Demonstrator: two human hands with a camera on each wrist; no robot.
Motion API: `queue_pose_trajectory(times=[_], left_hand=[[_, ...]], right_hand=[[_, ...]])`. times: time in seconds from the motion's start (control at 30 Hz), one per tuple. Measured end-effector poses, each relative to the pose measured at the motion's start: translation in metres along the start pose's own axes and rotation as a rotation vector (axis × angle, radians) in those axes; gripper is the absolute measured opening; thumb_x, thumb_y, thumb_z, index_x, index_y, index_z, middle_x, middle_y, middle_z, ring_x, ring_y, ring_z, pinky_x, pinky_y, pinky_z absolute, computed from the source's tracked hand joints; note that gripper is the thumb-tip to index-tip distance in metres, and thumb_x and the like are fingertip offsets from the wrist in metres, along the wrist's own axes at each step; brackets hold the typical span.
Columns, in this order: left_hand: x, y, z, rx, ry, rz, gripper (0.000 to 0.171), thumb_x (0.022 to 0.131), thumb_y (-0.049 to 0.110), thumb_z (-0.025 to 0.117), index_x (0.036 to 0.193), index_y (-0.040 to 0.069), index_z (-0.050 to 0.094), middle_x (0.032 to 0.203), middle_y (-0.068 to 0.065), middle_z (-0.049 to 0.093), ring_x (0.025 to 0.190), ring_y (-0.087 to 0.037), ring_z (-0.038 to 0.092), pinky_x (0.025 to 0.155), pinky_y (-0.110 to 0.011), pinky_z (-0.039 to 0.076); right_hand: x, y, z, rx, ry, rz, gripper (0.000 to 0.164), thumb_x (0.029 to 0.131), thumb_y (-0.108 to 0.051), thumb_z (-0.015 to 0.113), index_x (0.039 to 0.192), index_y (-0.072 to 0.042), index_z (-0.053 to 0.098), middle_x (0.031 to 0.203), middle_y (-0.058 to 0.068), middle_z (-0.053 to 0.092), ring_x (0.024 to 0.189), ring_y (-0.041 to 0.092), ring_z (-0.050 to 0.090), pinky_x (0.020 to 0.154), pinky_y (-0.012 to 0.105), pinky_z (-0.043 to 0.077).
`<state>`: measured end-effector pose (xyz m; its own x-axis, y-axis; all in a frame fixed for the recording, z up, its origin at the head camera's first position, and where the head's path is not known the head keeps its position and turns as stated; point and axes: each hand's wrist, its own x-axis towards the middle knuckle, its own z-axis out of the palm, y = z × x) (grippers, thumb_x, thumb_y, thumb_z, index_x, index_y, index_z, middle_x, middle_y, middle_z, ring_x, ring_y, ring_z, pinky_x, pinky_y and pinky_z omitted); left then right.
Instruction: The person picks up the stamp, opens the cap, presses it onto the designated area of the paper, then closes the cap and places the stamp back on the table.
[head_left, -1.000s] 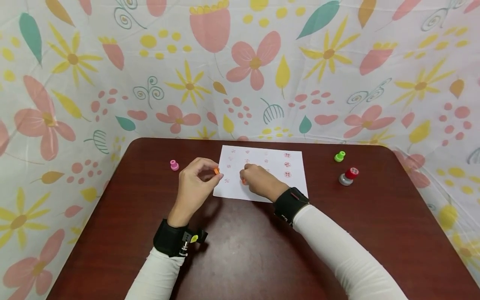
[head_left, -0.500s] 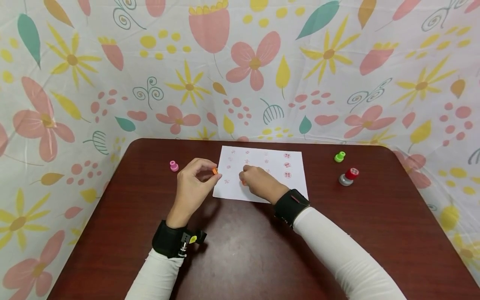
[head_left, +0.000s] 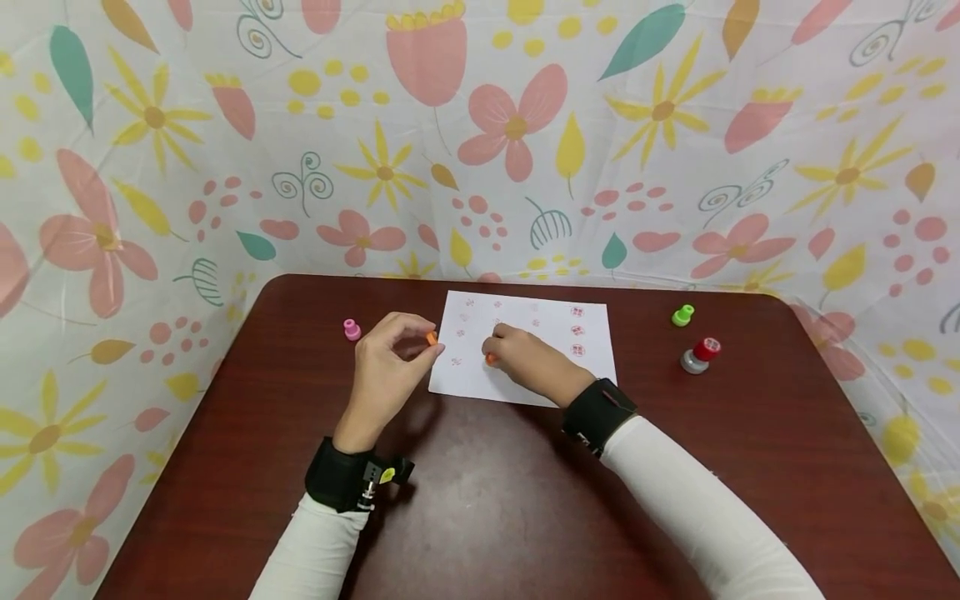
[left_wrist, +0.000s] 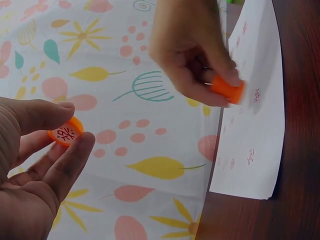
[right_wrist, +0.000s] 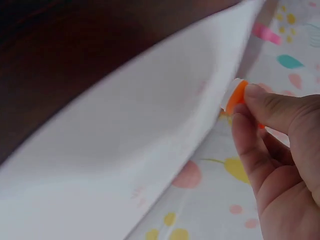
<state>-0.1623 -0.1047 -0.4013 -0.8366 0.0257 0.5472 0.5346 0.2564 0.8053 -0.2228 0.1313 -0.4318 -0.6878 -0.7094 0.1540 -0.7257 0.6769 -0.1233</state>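
Note:
My left hand (head_left: 386, 375) pinches a small orange stamp cap (left_wrist: 66, 132) between thumb and fingers, near the paper's left edge. The cap's round end carries a dark red printed design. Over the sheet of white paper (head_left: 465, 382), my right hand (head_left: 536, 362) holds an orange stamp (right_wrist: 237, 95) between thumb and fingers. The stamp looks tilted and slightly off the paper in the right wrist view; its white end faces the sheet. Red stamped marks in rows cover part of the paper, including larger round ones (head_left: 577, 331) toward the right.
A pink stamp (head_left: 352, 330) stands left of the paper on the dark brown table (head_left: 465, 500). To the right are a green stamp (head_left: 683, 315) and a red and grey stamp (head_left: 701, 355). A flowered cloth (head_left: 487, 208) hangs behind the table.
My right hand and wrist have shifted slightly right and the orange stamp shows more below the fingers. My left hand stays nearly still with the orange cap. The head view has shifted slightly.

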Motion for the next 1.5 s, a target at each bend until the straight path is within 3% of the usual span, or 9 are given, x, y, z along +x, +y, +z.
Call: queue_pose_trajectory(times=[0.27,0.43,0.8,1.03,1.33,1.5], left_hand=[[0.000,0.003,0.003,-0.022,-0.015,0.016,0.025,0.082,0.000,0.086,0.104,0.005,0.077,0.105,-0.007,0.071,0.093,-0.021,0.075,0.081,-0.030,0.064],[-0.001,0.005,0.005,-0.038,-0.023,0.017,0.026,0.082,0.000,0.086,0.106,0.006,0.077,0.105,-0.008,0.071,0.093,-0.024,0.075,0.082,-0.028,0.064],[-0.004,0.023,0.012,-0.049,-0.057,0.035,0.029,0.082,0.002,0.086,0.109,0.005,0.077,0.107,-0.006,0.072,0.095,-0.018,0.073,0.082,-0.027,0.064],[-0.008,0.036,0.017,-0.108,-0.073,0.068,0.030,0.082,-0.001,0.085,0.110,0.005,0.077,0.108,-0.007,0.070,0.097,-0.018,0.073,0.080,-0.029,0.065],[-0.011,0.047,0.033,-0.158,-0.096,0.107,0.029,0.082,-0.001,0.085,0.110,0.003,0.078,0.108,-0.009,0.072,0.098,-0.020,0.072,0.083,-0.031,0.065],[-0.011,0.050,0.040,-0.186,-0.099,0.117,0.029,0.082,-0.003,0.084,0.110,0.000,0.078,0.108,-0.011,0.072,0.100,-0.021,0.071,0.082,-0.032,0.065]], right_hand=[[-0.009,-0.001,-0.026,0.104,0.165,-0.013,0.018,0.089,-0.007,0.081,0.105,-0.004,0.075,0.097,0.010,0.066,0.086,0.020,0.068,0.077,0.030,0.062],[-0.022,-0.005,-0.038,0.194,0.258,-0.029,0.016,0.089,-0.007,0.081,0.103,-0.005,0.075,0.100,0.007,0.067,0.089,0.019,0.068,0.077,0.029,0.062],[-0.052,-0.027,-0.056,0.382,0.505,0.025,0.024,0.085,-0.002,0.083,0.106,-0.010,0.076,0.103,0.001,0.070,0.089,0.011,0.068,0.078,0.025,0.060],[-0.063,-0.037,-0.061,0.514,0.573,0.078,0.026,0.087,-0.002,0.081,0.110,-0.011,0.075,0.107,-0.001,0.071,0.096,0.011,0.068,0.086,0.016,0.059],[-0.065,-0.049,-0.059,0.841,0.610,0.102,0.030,0.087,0.009,0.077,0.113,-0.004,0.072,0.107,0.007,0.071,0.091,0.012,0.064,0.082,0.020,0.061],[-0.065,-0.052,-0.062,0.927,0.626,0.097,0.030,0.087,0.012,0.075,0.114,-0.001,0.070,0.105,0.011,0.069,0.089,0.012,0.065,0.079,0.021,0.061]])
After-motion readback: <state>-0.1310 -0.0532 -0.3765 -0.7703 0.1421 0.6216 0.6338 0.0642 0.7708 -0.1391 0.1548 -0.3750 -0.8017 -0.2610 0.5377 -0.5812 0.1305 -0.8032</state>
